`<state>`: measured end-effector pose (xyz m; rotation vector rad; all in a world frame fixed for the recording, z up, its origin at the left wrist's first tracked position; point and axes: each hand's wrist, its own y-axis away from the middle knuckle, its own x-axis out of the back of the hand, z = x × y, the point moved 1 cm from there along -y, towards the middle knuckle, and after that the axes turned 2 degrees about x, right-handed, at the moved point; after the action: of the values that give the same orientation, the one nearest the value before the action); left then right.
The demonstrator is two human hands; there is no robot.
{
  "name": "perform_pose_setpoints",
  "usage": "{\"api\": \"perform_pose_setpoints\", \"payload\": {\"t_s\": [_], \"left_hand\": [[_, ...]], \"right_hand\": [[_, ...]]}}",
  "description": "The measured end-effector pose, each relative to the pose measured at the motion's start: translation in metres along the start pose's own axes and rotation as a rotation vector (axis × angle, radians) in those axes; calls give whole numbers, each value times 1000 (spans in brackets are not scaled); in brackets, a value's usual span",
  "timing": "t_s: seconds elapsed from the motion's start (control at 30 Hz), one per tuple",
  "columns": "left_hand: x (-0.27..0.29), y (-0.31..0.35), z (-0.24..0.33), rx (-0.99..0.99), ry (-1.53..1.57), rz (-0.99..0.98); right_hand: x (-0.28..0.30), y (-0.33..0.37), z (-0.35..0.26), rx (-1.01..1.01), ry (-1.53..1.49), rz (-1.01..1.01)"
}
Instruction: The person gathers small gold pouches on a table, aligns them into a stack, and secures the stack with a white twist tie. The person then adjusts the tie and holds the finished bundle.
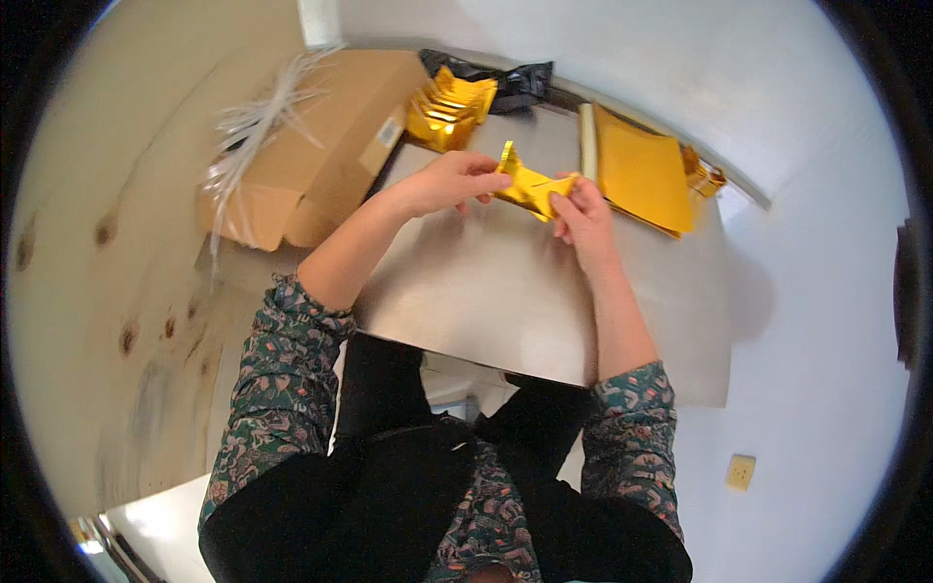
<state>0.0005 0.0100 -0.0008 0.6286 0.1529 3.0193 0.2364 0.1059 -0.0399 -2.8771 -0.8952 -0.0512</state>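
Note:
Above the metal tabletop [466, 291] I hold a shiny gold folded card piece [533, 190], with one pointed flap standing up at its left end. My left hand [452, 183] is closed at that left end, the fingertips on its edge. The right end is pinched between the thumb and fingers of my right hand [585, 216]. Just beyond my left hand stands a row of folded gold pieces [449, 109], nested together. To the right of my right hand lies a stack of flat gold sheets [643, 170].
On the left, an open brown cardboard box [335, 146] has white strips [255, 146] hanging over its side, on a wooden board [117, 291]. A black plastic bag [520, 85] lies at the back. Another folded gold piece [704, 175] sits beside the stack, near the wall [816, 243].

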Motion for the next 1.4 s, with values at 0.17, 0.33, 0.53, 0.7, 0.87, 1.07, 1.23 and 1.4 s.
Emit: {"api": "perform_pose_setpoints", "payload": {"t_s": [0.17,0.33,0.53,0.7,0.87,1.07,1.23,1.4], "left_hand": [[-12,-12,-25,-33,136,-8],[-11,-9,-43,-23,222,106],[0,2,-38,-10,305,11],[-5,7,-17,-49,490,-17],[-5,11,-15,-56,570,-84],[-3,12,-19,-16,526,-82],[-4,6,-26,-10,451,-14],[-4,3,-33,68,554,-3]], "right_hand": [[-13,16,2,7,-24,44],[-21,15,3,-21,-75,-21],[-29,9,11,-124,-119,-3],[-15,7,-8,-215,-411,-58],[-22,13,-13,-249,-486,-35],[-25,15,-11,-228,-407,-100],[-29,16,-12,-231,-373,-117],[-30,16,-15,-304,-402,-83]]}}
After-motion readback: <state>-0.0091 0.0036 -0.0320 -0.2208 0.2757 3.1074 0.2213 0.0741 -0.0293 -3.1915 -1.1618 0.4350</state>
